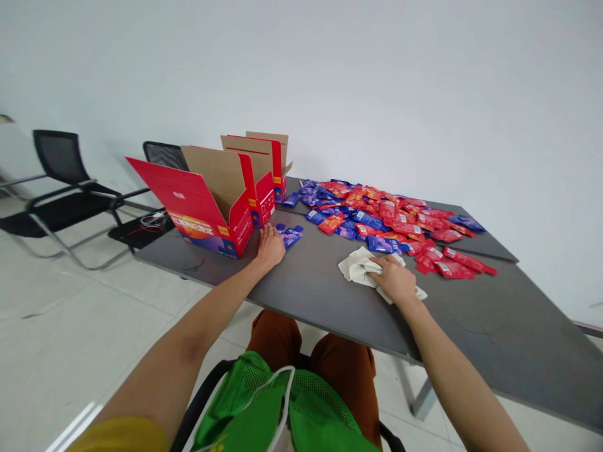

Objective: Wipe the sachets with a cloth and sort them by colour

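Note:
My right hand (394,280) is closed around a crumpled white cloth (358,266), pressed against the grey tabletop (315,282). My left hand (271,247) lies on the table with its fingers stretched forward, beside a few blue pouches (292,236). Whether its fingertips touch those pouches, I cannot tell. Just left of that hand stands an open red carton (207,216) with its flaps up. Beyond the cloth spreads a heap of red pouches (400,227) and blue pouches (370,220); a blue one (384,245) lies close to the cloth's far edge.
More open red cartons (264,199) stand in a row behind the nearest one. Black mesh chairs (61,163) are at the left, one with cables (153,220) on its seat. A white wall (377,88) rises behind the table. The table's front edge runs close to my knees.

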A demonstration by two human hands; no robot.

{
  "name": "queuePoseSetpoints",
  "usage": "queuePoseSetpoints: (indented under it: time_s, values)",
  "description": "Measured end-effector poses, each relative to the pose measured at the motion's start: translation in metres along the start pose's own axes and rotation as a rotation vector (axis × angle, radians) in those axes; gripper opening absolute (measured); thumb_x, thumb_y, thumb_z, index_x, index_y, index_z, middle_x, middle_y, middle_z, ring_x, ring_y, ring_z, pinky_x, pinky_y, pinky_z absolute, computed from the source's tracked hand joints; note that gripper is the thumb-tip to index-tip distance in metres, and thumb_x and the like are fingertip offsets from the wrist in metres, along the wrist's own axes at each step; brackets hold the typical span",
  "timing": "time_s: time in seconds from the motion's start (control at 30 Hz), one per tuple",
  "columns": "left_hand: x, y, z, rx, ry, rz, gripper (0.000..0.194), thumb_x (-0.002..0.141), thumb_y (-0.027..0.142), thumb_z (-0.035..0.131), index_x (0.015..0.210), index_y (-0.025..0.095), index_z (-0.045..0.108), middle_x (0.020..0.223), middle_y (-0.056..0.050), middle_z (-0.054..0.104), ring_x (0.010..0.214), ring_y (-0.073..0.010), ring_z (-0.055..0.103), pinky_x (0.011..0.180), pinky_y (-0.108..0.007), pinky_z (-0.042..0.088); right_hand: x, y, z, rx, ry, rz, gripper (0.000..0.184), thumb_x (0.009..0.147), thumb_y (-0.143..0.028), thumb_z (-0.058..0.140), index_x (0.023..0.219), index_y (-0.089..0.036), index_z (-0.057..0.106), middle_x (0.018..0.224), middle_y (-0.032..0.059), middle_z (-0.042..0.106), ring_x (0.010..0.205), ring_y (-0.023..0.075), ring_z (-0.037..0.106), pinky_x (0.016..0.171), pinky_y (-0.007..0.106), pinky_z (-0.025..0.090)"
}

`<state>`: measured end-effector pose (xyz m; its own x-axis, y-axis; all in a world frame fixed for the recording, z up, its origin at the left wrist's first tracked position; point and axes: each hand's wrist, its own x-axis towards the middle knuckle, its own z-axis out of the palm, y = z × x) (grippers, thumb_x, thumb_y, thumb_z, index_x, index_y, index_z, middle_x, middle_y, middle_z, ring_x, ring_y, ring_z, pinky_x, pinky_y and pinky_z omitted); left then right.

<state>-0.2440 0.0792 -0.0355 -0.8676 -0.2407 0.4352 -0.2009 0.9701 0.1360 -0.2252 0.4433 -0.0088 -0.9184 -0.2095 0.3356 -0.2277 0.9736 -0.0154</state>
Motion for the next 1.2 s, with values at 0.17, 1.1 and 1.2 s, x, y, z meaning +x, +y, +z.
queuePoseSetpoints:
  time_s: [0.17,1.1,1.2]
  values:
    - [-0.003,-0.002,0.001,-0.002,-0.025,0.052,0.055,0.097,0.024,0.023,0.138,-0.004,0.047,0.146,-0.026,0.043,0.14,-0.0285,0.038,0.115,-0.042,0.026,-0.001,-0.001,-0.002,-0.016,-0.021,-0.002,0.04,0.09,-0.047,0.051,0.127,-0.036,0.062,0.121,0.0037,0.062,0.094,0.0202,0.065,0.07,0.027,0.047]
    - [-0.008,0.0,-0.004,0.016,-0.037,-0.182,0.096,0.082,0.074,0.037,0.15,0.006,0.032,0.15,-0.026,0.036,0.14,-0.0405,0.03,0.115,-0.054,0.017,-0.001,0.0,-0.004,0.008,-0.054,-0.015,0.041,0.092,-0.046,0.047,0.129,-0.034,0.061,0.125,0.0038,0.062,0.099,0.0242,0.065,0.073,0.031,0.05]
    - [-0.007,0.0,-0.003,-0.005,-0.04,-0.19,0.09,0.086,0.068,0.036,0.149,0.004,0.033,0.15,-0.026,0.037,0.14,-0.04,0.03,0.115,-0.054,0.018,0.001,0.003,0.0,0.007,-0.057,-0.031,0.042,0.092,-0.047,0.045,0.129,-0.034,0.061,0.125,0.0043,0.062,0.097,0.0248,0.066,0.073,0.034,0.05]
